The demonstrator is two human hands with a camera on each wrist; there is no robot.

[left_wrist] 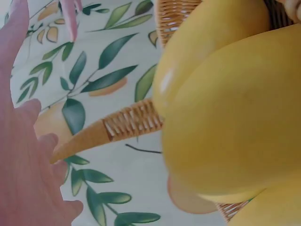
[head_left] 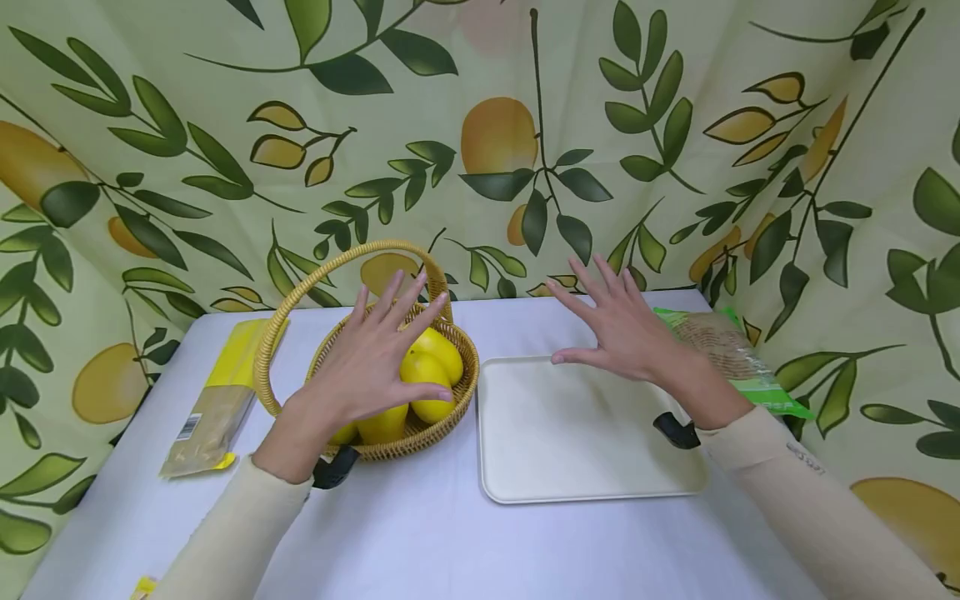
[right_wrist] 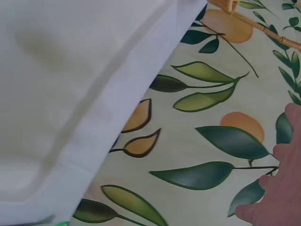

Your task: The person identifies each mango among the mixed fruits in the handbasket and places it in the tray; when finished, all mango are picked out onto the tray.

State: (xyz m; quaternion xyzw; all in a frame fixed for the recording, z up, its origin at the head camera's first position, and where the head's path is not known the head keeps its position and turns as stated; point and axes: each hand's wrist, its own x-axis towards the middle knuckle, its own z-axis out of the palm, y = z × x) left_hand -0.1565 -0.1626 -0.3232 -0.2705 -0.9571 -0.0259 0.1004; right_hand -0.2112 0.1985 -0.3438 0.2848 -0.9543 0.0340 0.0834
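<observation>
My left hand point(head_left: 371, 358) hovers with spread fingers over a wicker basket point(head_left: 468, 383) holding several yellow mangoes point(head_left: 431, 367). In the left wrist view that hand point(left_wrist: 28, 155) is at the left edge, apart from the large yellow mangoes point(left_wrist: 235, 108). My right hand point(head_left: 622, 329), fingers also spread, is above a cream rectangular tray point(head_left: 577, 433). The right wrist view shows part of this hand point(right_wrist: 277, 183) and the tray point(right_wrist: 56, 84). Neither hand holds anything.
A yellow-topped clear packet point(head_left: 217, 400) lies left of the basket. A green-edged clear packet point(head_left: 735, 358) lies right of the tray. A small yellow scrap point(head_left: 142, 588) shows at the lower left. A leaf-patterned curtain point(head_left: 495, 217) hangs behind the white table point(head_left: 420, 533).
</observation>
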